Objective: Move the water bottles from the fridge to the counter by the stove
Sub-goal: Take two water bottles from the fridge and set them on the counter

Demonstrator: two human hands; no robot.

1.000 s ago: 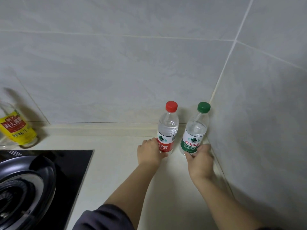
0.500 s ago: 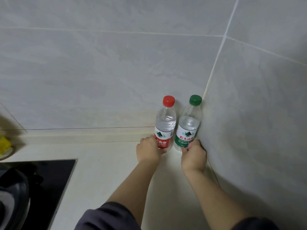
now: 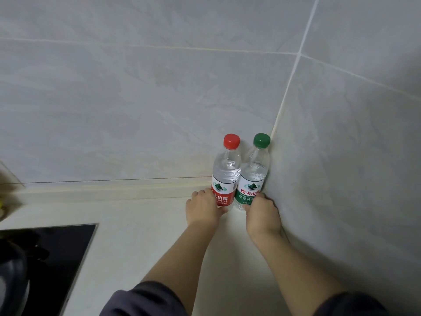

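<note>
A: Start with the hands. What have they got?

B: The left hand [image 3: 203,209] is wrapped around the base of the red bottle [image 3: 224,176], fingers curled shut on its label. The right hand [image 3: 262,213] is closed the same way on the lower part of the green bottle [image 3: 251,179].

A: And where do the bottles stand?

B: Both upright on the desk [image 3: 141,242], side by side and touching, pushed right into the corner where the two tiled walls [image 3: 159,99] meet. The green bottle sits against the side wall; the red one is just left of it, near the back wall.

A: Anything different from a second ago?

B: Yes. Then there was a clear gap between the two bottles, and they stood a little out from the corner. Now the gap is closed and they are tucked in tight. The stove [image 3: 45,258] has also slid toward the left edge of the view, so the head has turned toward the corner.

A: What does that mean for the job?

B: I'd judge these two are placed. The bottles look stable, so what's left here is letting go. Whether more bottles remain in the fridge can't be told from this view.
</note>
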